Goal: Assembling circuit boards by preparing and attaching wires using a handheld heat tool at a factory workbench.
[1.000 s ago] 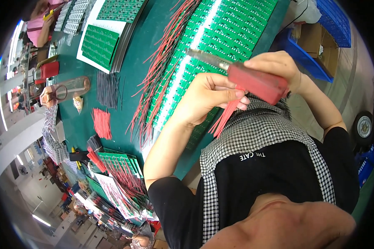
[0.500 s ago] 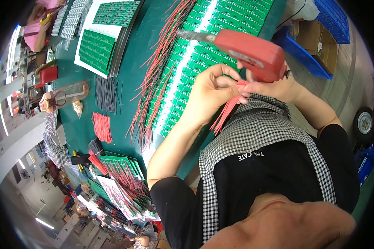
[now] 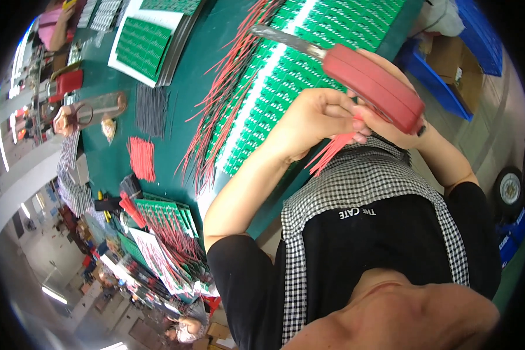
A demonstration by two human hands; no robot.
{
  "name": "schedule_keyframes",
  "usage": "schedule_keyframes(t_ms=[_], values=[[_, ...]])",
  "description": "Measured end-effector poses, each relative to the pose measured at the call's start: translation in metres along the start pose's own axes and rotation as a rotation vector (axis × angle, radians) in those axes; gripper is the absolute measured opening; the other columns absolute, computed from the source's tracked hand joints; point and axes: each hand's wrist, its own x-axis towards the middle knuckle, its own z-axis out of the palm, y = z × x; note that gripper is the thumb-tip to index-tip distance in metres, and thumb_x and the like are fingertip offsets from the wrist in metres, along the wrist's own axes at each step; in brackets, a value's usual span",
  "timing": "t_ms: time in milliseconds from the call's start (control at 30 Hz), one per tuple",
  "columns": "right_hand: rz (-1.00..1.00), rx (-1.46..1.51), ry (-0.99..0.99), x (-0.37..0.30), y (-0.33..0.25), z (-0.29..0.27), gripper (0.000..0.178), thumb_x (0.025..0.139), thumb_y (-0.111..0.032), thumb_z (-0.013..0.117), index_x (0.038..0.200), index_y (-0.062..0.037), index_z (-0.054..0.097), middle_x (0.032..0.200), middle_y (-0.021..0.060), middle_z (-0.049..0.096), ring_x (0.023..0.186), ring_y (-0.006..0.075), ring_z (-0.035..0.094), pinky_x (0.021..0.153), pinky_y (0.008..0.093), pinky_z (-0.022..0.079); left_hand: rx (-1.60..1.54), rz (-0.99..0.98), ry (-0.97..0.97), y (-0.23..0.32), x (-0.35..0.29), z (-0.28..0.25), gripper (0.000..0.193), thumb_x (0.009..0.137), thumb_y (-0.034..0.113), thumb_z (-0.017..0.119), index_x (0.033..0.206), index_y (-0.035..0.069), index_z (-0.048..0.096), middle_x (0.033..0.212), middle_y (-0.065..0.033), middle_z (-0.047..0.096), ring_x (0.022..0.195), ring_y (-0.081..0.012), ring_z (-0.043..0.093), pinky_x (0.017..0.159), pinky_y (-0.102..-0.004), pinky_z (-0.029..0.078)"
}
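A red-handled soldering iron [image 3: 373,84] with a long grey metal barrel rests in my right hand [image 3: 394,125], its tip pointing to the upper left over the boards. A bundle of thin red wires [image 3: 331,153] hangs below my fingers, its lower ends fanned out over my checked apron. My left hand [image 3: 321,119] is closed, thumb and fingers pinching the upper part of that bundle, close against the fingers of my right hand. The handle partly hides my right fingers. Beneath the iron lie rows of green circuit boards [image 3: 262,111], with red and black wires [image 3: 210,125] along their left side.
On the green table [image 3: 178,64] lie a black wire bundle [image 3: 151,111], a red wire bundle [image 3: 141,158] and a stack of green boards [image 3: 143,49]. A clear bottle [image 3: 102,105] stands farther left. Blue crates [image 3: 437,81] sit at the right. Wired boards [image 3: 166,227] lie at lower left.
Both hands have shifted slightly right with the red wires. The soldering iron has rolled in my right hand, and its handle has moved right. The whole view has shifted a little.
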Motion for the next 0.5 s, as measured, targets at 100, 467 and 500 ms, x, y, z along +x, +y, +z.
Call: schedule_keyframes(t_ms=[100,467,500], values=[[-0.082,0.082,-0.070,-0.001,0.004,-0.006,0.064,0.076,-0.013,0.061,0.128,0.0028,0.026,0.098,0.0092,0.054,0.074,0.0076,0.052,0.064,0.0216,0.045,0.075,0.101,0.016,-0.002,0.000,0.003,0.007,0.074,-0.006,0.056,0.081,-0.008,0.055,0.076,-0.0147,0.062,0.066,-0.0175,0.062,0.061,-0.0249,0.051],[0.172,0.019,0.137,-0.007,0.013,-0.049,0.043,0.080,-0.014,0.054,0.117,0.0030,0.040,0.106,0.0161,0.053,0.060,0.0082,0.046,0.057,0.0215,0.040,2.090,0.829,0.918,0.022,-0.025,-0.069,0.012,0.070,0.007,0.058,0.080,0.002,0.055,0.070,-0.0034,0.049,0.057,-0.0130,0.050,0.045,-0.0234,0.041],[0.212,0.025,0.141,-0.005,0.013,-0.047,0.045,0.080,-0.018,0.055,0.117,0.0027,0.040,0.104,0.0152,0.054,0.060,0.0073,0.046,0.053,0.0205,0.039,2.109,0.826,0.891,0.019,-0.019,-0.073,0.010,0.071,0.008,0.058,0.079,0.002,0.055,0.068,-0.0027,0.048,0.057,-0.0125,0.050,0.045,-0.0230,0.041]])
